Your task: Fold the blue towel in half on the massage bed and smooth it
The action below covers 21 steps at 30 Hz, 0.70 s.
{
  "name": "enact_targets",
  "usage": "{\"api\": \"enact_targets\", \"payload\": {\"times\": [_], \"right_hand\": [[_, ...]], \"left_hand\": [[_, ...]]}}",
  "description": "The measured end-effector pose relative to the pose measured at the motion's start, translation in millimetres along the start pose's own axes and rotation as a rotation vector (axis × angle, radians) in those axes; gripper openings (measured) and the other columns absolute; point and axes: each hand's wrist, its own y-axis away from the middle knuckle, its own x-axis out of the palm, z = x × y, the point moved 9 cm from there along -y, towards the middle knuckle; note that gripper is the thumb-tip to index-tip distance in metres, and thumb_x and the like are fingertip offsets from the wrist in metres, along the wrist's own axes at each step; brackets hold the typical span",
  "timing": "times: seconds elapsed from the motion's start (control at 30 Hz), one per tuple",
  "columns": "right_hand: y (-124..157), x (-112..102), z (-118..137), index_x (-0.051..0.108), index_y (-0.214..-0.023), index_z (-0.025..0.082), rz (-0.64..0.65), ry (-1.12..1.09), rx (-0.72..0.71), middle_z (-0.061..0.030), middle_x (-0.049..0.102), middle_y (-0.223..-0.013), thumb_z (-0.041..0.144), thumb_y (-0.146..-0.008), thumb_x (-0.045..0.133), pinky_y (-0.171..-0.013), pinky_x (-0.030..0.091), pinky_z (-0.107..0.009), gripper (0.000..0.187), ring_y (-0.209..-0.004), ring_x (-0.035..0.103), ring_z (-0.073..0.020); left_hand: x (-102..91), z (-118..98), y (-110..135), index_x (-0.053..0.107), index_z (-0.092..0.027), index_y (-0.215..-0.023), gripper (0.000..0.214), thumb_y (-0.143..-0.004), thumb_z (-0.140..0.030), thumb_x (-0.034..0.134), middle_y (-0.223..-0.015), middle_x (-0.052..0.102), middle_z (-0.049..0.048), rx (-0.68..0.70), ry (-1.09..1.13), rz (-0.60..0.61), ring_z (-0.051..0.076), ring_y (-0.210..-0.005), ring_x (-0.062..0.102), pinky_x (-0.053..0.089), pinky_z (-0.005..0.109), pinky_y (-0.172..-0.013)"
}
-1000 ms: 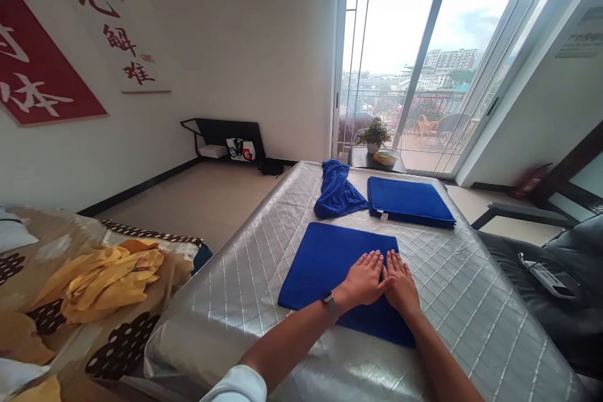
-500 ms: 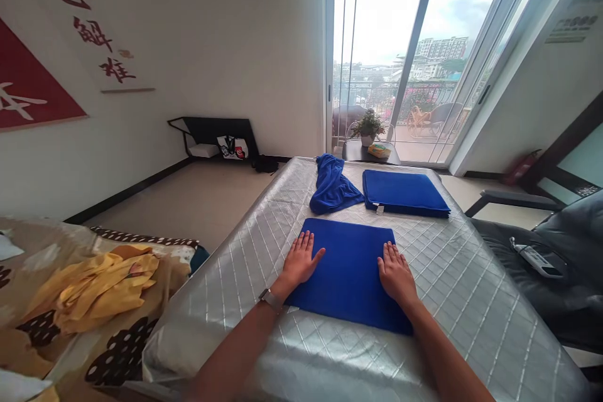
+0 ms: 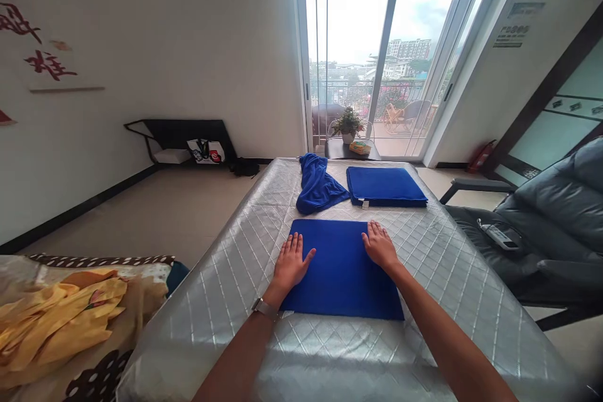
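Observation:
A folded blue towel (image 3: 342, 270) lies flat on a silver quilted mattress (image 3: 226, 289). My left hand (image 3: 289, 262) rests open and flat on the towel's left edge, a watch on its wrist. On the towel's far right corner lies my right hand (image 3: 378, 246), open too, fingers stretched forward. Beyond them sit a crumpled blue towel (image 3: 316, 184) and a neatly folded blue towel (image 3: 385, 186), side by side.
A dark recliner (image 3: 541, 226) with a remote stands right of the mattress. At the lower left is a patterned bed with yellow cloth (image 3: 56, 320). Glass balcony doors (image 3: 377, 50), a small table with a potted plant (image 3: 347, 125) and a black rack (image 3: 183, 138) stand at the back.
My hands slid apart from the towel's middle to its left and right sides, and the right hand moved up to the far corner. The view swung to the right.

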Motion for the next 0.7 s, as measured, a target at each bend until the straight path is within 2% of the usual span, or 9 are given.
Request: {"api": "enact_targets", "payload": {"times": [0.17, 0.3, 0.37, 0.43, 0.6, 0.67, 0.7], "right_hand": [[-5.6, 17.0, -8.1, 0.025, -0.159, 0.005, -0.014, -0.027, 0.012, -0.0098, 0.023, -0.167, 0.038, -0.104, 0.019, -0.124, 0.009, -0.035, 0.064, -0.154, 0.013, -0.0186], [-4.2, 17.7, -8.5, 0.026, -0.158, 0.004, -0.05, -0.023, -0.002, -0.0107, 0.024, -0.166, 0.038, -0.103, 0.019, -0.124, 0.008, -0.035, 0.065, -0.154, 0.015, -0.0195], [-4.7, 17.8, -8.1, 0.027, -0.158, 0.004, -0.053, -0.028, -0.004, -0.0113, 0.024, -0.166, 0.038, -0.103, 0.018, -0.124, 0.008, -0.036, 0.065, -0.154, 0.015, -0.0206], [-5.9, 18.1, -7.9, 0.028, -0.158, 0.004, -0.051, -0.036, -0.002, -0.0113, 0.024, -0.166, 0.038, -0.103, 0.017, -0.124, 0.009, -0.037, 0.065, -0.154, 0.015, -0.0212], [-5.6, 18.2, -8.5, 0.026, -0.158, 0.003, -0.041, -0.019, -0.012, -0.0125, 0.022, -0.167, 0.035, -0.102, 0.019, -0.124, 0.01, -0.038, 0.064, -0.154, 0.014, -0.0213], [-3.5, 18.4, -8.0, 0.026, -0.158, 0.004, -0.031, 0.006, -0.037, -0.0119, 0.021, -0.167, 0.03, -0.101, 0.023, -0.124, 0.01, -0.037, 0.063, -0.155, 0.013, -0.0213], [-2.4, 18.4, -7.5, 0.026, -0.159, 0.005, -0.028, 0.019, -0.052, -0.0113, 0.021, -0.167, 0.027, -0.1, 0.026, -0.124, 0.01, -0.036, 0.063, -0.155, 0.013, -0.0212]], "left_hand": [[-1.2, 0.2, -0.1, 0.026, -0.011, -0.16, 0.084, -0.1, -0.068, 0.012, -0.164, 0.027, 0.0159, -0.004, 0.015, -0.001, 0.03, -0.153, 0.021, 0.023, 0.049, -0.124], [-7.2, 4.9, -2.3, 0.028, -0.009, -0.158, 0.086, -0.099, -0.068, 0.009, -0.164, 0.028, 0.0167, -0.061, 0.01, 0.017, 0.031, -0.153, 0.023, 0.022, 0.048, -0.124], [-13.7, -4.1, -5.2, 0.03, -0.006, -0.157, 0.089, -0.099, -0.069, 0.008, -0.164, 0.027, 0.0182, -0.06, 0.017, 0.017, 0.031, -0.153, 0.022, 0.021, 0.048, -0.124], [-19.5, -32.8, -11.2, 0.031, -0.004, -0.156, 0.089, -0.1, -0.068, 0.007, -0.164, 0.026, 0.0187, 0.031, 0.043, 0.021, 0.03, -0.153, 0.021, 0.021, 0.046, -0.125], [-22.9, -156.7, -37.2, 0.033, -0.008, -0.156, 0.077, -0.104, -0.061, 0.012, -0.163, 0.033, 0.0156, 0.39, 0.15, 0.009, 0.023, -0.152, 0.025, 0.023, 0.04, -0.124], [-18.9, -198.5, -49.8, 0.035, -0.011, -0.156, 0.07, -0.105, -0.057, 0.015, -0.161, 0.037, 0.014, 0.467, 0.177, -0.016, 0.021, -0.151, 0.028, 0.025, 0.04, -0.123], [-15.5, -212.6, -56.0, 0.035, -0.013, -0.155, 0.068, -0.106, -0.055, 0.016, -0.16, 0.039, 0.0136, 0.478, 0.186, -0.026, 0.021, -0.15, 0.03, 0.027, 0.04, -0.122]]}}
